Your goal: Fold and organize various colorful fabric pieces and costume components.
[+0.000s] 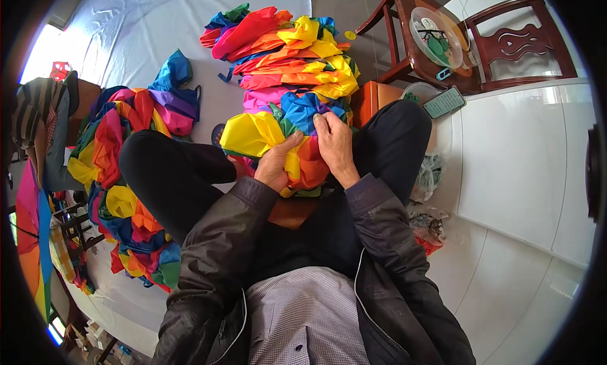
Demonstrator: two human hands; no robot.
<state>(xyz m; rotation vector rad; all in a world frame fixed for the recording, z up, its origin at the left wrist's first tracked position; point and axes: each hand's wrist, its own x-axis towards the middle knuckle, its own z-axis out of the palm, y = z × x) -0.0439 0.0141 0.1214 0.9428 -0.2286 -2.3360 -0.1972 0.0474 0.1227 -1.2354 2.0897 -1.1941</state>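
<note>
Bright. Light from far left, blown out, possibly a window. Sheen on white surface, right. Centre sharp; edges bowed, corners black.

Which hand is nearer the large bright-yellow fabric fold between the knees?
Left: the left hand grips the yellow fabric fold at its lower right; the right hand is farther right, at the blue fabric.

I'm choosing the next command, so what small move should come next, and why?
Perhaps draw the left hand gently outward, holding the right hand steady: the left grips bunched yellow cloth, the right's fingertips touch blue cloth, and orange-red cloth between them looks creased.
</note>
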